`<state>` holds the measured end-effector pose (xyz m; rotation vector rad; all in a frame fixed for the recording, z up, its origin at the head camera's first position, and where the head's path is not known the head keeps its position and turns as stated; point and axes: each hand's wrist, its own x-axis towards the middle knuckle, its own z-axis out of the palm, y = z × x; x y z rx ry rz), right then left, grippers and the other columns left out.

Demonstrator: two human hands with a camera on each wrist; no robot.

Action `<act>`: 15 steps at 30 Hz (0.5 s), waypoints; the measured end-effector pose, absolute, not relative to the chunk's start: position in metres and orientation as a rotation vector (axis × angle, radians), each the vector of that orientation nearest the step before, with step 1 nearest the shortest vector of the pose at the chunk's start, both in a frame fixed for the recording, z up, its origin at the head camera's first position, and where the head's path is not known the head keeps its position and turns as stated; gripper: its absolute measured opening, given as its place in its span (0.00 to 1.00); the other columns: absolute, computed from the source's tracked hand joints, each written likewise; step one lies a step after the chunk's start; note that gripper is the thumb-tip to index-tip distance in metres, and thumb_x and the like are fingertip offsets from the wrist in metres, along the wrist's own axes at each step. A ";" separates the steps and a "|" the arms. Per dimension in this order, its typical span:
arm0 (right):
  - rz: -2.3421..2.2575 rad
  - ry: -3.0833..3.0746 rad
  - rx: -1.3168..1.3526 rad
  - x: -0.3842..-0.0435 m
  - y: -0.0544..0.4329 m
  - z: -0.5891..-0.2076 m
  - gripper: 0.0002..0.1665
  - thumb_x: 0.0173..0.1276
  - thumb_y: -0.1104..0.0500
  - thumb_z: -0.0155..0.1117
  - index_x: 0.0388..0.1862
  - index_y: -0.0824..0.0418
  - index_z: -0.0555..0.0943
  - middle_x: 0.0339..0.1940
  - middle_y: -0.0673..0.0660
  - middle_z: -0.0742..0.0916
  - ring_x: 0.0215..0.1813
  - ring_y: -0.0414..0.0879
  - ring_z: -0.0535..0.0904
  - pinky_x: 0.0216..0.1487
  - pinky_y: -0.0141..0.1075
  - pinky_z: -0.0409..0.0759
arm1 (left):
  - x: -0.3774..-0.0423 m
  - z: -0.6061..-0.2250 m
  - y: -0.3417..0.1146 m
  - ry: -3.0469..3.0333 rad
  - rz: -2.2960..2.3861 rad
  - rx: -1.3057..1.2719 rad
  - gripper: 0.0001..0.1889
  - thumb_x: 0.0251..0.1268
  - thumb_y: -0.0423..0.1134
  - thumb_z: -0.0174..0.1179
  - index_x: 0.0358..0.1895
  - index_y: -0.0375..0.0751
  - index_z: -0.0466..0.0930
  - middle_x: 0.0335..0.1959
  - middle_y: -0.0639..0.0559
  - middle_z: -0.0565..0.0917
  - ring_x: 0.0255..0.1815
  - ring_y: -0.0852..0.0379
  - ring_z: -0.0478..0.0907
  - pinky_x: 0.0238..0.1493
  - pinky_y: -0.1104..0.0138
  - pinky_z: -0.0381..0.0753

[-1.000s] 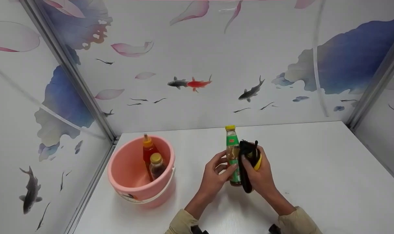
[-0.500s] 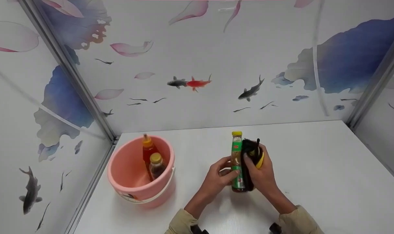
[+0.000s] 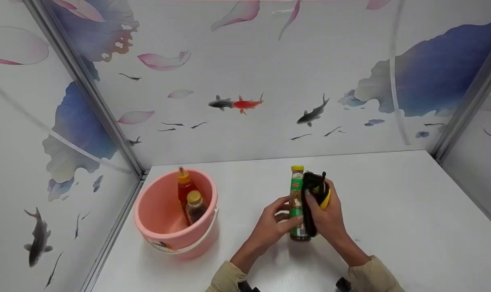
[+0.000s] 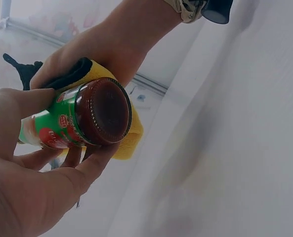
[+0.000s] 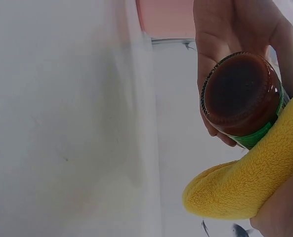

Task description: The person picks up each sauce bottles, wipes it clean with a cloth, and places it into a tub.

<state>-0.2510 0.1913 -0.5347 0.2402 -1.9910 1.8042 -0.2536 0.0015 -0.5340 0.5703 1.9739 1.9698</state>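
A glass sauce bottle [image 3: 296, 194] with a yellow cap and green labels stands between my two hands, cap toward the back wall. My left hand [image 3: 269, 229] grips its lower half, thumb on the near side and fingers round the other. My right hand [image 3: 329, 215] holds a folded black-and-yellow cleaning cloth [image 3: 309, 221] against the bottle's right side. In the left wrist view, the bottle's dark brown base [image 4: 106, 111] faces the camera, held up off the tabletop. The cloth's fuzzy yellow side [image 5: 245, 177] lies along the glass in the right wrist view.
Left of the hands, a pink bucket [image 3: 148, 217] with a white handle stands on the white table [image 3: 391, 211]. Inside it are a red sauce bottle [image 3: 185, 188] with a nozzle and a dark bottle [image 3: 196, 209] with a gold cap. Printed panels wall in the table.
The bottle has moved slightly right and toward me, now closer against the cloth. My left hand has travelled with it; the right hand has barely shifted.
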 end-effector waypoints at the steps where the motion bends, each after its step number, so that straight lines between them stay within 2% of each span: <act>1: 1.799 -1.991 0.246 -0.251 0.191 -0.534 0.27 0.81 0.62 0.67 0.75 0.57 0.72 0.58 0.51 0.84 0.55 0.48 0.85 0.55 0.32 0.87 | -0.254 -0.534 0.002 1.981 1.979 0.569 0.32 0.73 0.49 0.72 0.77 0.62 0.73 0.64 0.50 0.81 0.60 0.54 0.86 0.60 0.59 0.88; 5: 1.785 -2.005 0.251 -0.250 0.190 -0.535 0.27 0.81 0.61 0.67 0.74 0.58 0.72 0.58 0.51 0.84 0.56 0.47 0.84 0.56 0.31 0.87 | -0.255 -0.536 0.001 1.995 2.024 0.549 0.34 0.74 0.48 0.72 0.79 0.55 0.70 0.64 0.47 0.82 0.61 0.53 0.85 0.62 0.58 0.88; 15: 1.768 -2.057 0.237 -0.248 0.182 -0.538 0.28 0.79 0.60 0.69 0.74 0.56 0.73 0.59 0.51 0.84 0.55 0.48 0.82 0.55 0.32 0.85 | -0.260 -0.531 -0.004 1.983 2.166 0.512 0.34 0.73 0.47 0.73 0.78 0.50 0.70 0.66 0.48 0.82 0.63 0.51 0.86 0.61 0.58 0.88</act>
